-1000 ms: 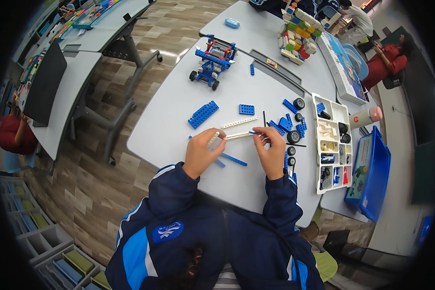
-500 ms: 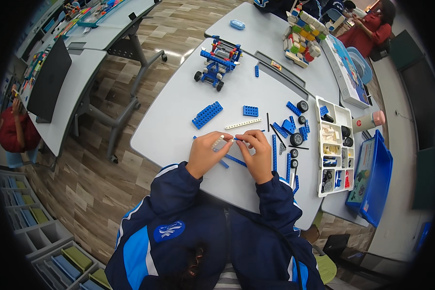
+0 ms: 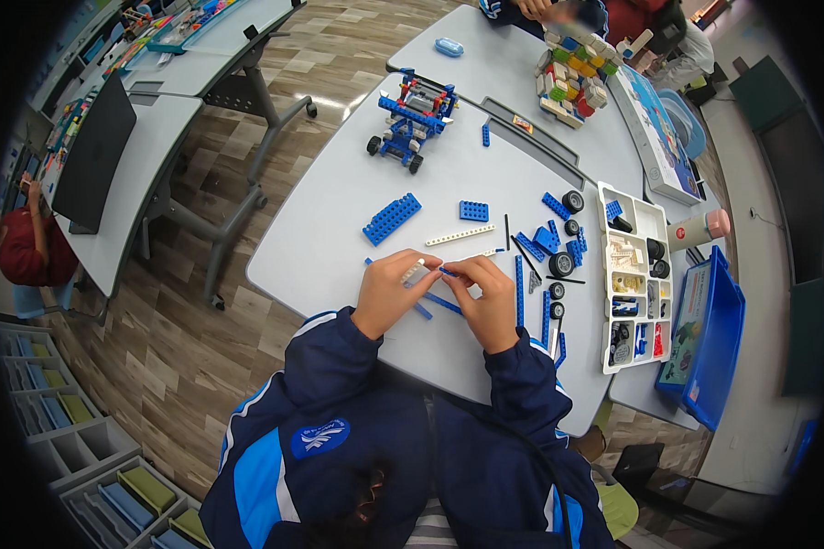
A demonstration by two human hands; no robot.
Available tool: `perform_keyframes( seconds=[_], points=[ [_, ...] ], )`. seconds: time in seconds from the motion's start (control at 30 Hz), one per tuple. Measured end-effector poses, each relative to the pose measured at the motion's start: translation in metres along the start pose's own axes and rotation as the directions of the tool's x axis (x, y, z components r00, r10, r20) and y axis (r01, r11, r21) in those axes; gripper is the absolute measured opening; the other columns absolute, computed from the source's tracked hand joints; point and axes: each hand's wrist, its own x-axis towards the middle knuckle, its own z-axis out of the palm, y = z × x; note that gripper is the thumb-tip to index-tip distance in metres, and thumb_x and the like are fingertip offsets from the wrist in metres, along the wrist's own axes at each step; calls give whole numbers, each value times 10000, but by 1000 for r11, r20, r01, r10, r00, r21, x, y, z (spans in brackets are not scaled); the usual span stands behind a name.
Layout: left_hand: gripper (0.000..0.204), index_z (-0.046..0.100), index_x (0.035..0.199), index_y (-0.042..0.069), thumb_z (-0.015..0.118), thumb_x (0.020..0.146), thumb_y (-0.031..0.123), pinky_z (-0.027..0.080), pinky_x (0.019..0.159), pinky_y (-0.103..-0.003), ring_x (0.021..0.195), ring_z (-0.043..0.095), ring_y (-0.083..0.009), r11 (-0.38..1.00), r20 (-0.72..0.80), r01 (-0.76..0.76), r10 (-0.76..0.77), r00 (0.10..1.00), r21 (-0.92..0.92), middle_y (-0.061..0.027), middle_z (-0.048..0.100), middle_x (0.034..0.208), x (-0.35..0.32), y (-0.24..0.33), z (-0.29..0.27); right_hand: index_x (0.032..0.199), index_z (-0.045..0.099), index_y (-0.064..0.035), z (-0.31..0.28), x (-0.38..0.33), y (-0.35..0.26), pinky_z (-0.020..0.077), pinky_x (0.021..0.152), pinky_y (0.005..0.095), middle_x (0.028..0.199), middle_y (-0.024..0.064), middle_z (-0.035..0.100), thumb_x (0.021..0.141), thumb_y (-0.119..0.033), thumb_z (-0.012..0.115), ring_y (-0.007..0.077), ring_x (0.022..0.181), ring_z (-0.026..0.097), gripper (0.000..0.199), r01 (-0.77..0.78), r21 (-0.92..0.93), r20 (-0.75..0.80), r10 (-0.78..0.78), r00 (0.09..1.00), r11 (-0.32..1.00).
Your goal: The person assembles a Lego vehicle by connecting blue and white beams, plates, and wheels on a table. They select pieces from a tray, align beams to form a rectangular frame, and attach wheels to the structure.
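between left hand (image 3: 387,291) and right hand (image 3: 487,295), blue piece (image 3: 448,272), seemingly pinched

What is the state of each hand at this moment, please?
Left hand: closed, holding a white piece.
Right hand: closed, pinching a small blue piece.

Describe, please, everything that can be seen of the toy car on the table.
The toy car looks like plastic, built mostly of blue pieces, with red, grey and white ones in its open upper frame. A studded blue bar crosses it. Two small black wheels show at its near end; whether more are hidden, I cannot tell. It stands upright on the pale table, beyond a wide blue brick. Nothing but the table is seen touching it.
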Motion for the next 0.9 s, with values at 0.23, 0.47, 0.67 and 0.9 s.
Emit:
perform_keyframes(
  seconds=[0.23,0.47,0.67,0.9],
  points=[
    [157,750,1011,8,776,857,22,585,749,-329,872,748,-272,998,-35,-54,53,998,-43,-117,760,980,-1,-1,3,955,731,-4,-2,2,-5,525,674,343,881,114,679,851,14,758,259,766,661,109,76,-71,-10,-77,997,995],
    [138,738,992,-3,773,859,5,586,741,-341,856,737,-291,986,-47,-159,157,986,-46,-138,750,971,-5,-11,8,915,673,10,0,-2,-17,497,711,424,845,144,615,846,29,723,347,800,613,87,100,-163,19,-98,995,982],
    [103,735,986,-6,754,897,44,583,734,-338,843,731,-297,979,-50,-197,195,980,-47,-146,743,953,-5,-14,10,877,642,32,5,-1,-23,502,744,450,855,166,604,844,39,700,366,832,608,67,71,-235,54,-60,997,969],
    [95,749,982,-9,748,910,53,564,731,-335,836,726,-277,989,-13,-113,113,994,-97,-135,752,946,-7,-14,10,870,632,36,11,-3,-25,501,769,461,870,179,602,860,27,678,371,857,596,48,63,-340,112,-26,993,938]
  ],
)
